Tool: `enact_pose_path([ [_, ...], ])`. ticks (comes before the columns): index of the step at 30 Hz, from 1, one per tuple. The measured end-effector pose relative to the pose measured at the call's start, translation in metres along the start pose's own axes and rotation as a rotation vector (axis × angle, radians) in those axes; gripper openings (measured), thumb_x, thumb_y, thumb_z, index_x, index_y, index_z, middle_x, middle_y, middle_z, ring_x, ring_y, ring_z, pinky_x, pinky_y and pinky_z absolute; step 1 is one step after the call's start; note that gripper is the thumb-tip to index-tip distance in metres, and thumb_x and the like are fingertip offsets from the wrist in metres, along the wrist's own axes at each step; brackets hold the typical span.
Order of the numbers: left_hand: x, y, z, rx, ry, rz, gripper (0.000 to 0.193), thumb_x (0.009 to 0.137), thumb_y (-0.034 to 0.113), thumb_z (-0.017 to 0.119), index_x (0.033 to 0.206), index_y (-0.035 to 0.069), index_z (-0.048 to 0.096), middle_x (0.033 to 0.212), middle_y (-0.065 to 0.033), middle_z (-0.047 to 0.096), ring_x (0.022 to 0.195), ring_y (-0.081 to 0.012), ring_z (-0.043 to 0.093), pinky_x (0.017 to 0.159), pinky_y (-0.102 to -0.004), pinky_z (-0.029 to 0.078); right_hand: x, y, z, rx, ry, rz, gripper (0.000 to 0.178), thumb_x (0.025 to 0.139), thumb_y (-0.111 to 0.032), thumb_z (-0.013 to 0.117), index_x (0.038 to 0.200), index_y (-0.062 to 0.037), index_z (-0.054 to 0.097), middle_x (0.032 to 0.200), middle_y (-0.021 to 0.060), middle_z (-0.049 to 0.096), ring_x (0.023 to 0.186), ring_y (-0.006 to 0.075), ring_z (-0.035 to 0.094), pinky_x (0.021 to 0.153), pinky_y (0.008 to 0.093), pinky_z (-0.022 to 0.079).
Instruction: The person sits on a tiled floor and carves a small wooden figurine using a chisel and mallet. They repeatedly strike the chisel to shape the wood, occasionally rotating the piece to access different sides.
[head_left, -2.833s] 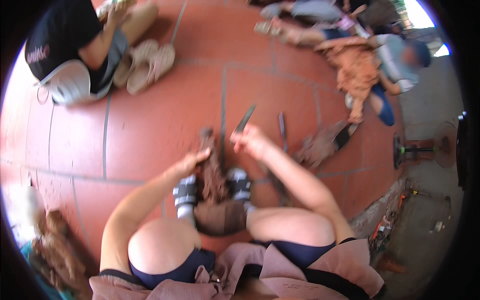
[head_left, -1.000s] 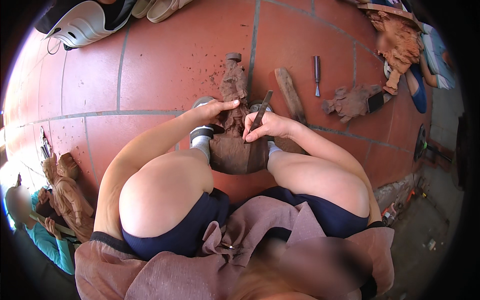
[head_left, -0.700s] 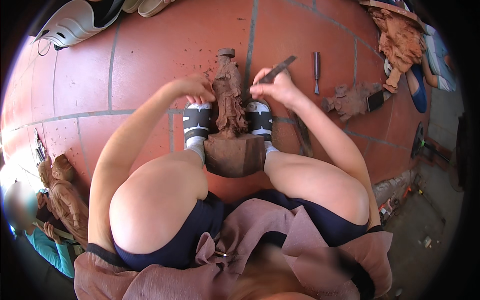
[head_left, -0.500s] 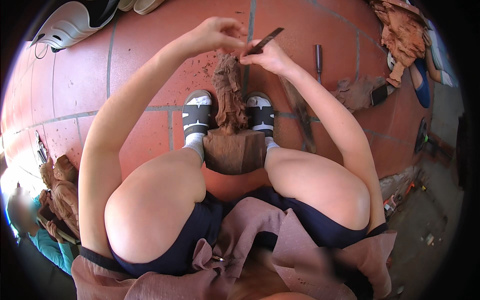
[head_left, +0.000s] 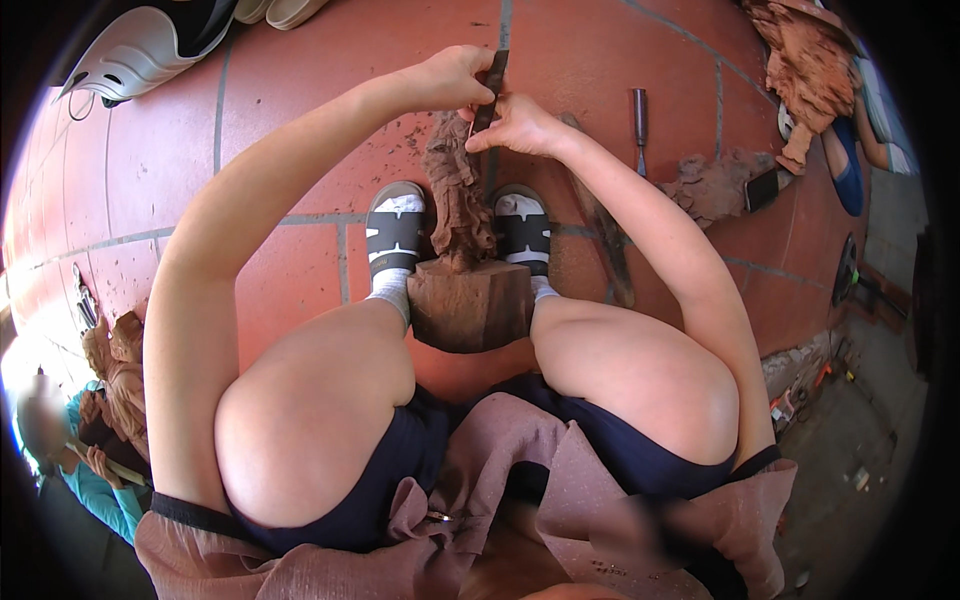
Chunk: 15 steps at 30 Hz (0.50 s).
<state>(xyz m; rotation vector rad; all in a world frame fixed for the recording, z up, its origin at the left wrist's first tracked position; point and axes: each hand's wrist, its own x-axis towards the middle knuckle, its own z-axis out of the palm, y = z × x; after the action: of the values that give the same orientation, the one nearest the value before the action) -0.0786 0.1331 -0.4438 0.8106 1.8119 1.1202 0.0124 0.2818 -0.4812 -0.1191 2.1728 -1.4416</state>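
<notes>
Carving (head_left: pixel 457 195) runs out at 12 o'clock from you, its block base (head_left: pixel 470 308) between your ankles (head_left: pixel 391 288); your right hand (head_left: pixel 522 125) pinches the dark flat tool (head_left: pixel 497 72), and your left hand (head_left: pixel 455 80) curls half-closed beside it, its hold hidden. Judgement: brace the carving's top with the left, keep well off the tool's path, and take short, light strokes, as the fine relief looks easy to chip.

Bright white light comes from the left and makes the red floor (head_left: pixel 160 160) shine there. The grey ground (head_left: pixel 845 500) on the right is dim. The floor lines (head_left: pixel 320 218) bend, and the corners are black. A patch (head_left: pixel 645 535) near the bottom is blurry.
</notes>
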Motion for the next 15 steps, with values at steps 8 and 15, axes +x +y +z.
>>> enact_pose_path([
  [8,-0.004,0.003,-0.003,0.006,0.035,0.004,0.021,0.077,0.001,0.055,0.098,-0.001,0.056,0.084,-0.0073,0.060,0.068,-0.0145,0.061,0.061,-0.0270,0.053,0.004,0.002,0.000,0.066,-0.026,0.059,0.037,0.066,-0.017,0.077,0.099,-0.0066,0.062,0.089,0.0014,0.064,0.086,0.0114,0.058,0.082,0.0261,0.045],
  [15,-0.001,-0.002,-0.006,0.038,0.049,-0.022,0.021,0.078,0.001,0.055,0.099,-0.001,0.055,0.087,-0.0071,0.060,0.076,-0.0140,0.060,0.062,-0.0270,0.053,0.008,-0.002,-0.003,-0.030,0.013,0.020,0.041,0.068,-0.011,0.077,0.104,-0.0025,0.060,0.097,0.0026,0.064,0.090,0.0095,0.059,0.084,0.0266,0.046],
])
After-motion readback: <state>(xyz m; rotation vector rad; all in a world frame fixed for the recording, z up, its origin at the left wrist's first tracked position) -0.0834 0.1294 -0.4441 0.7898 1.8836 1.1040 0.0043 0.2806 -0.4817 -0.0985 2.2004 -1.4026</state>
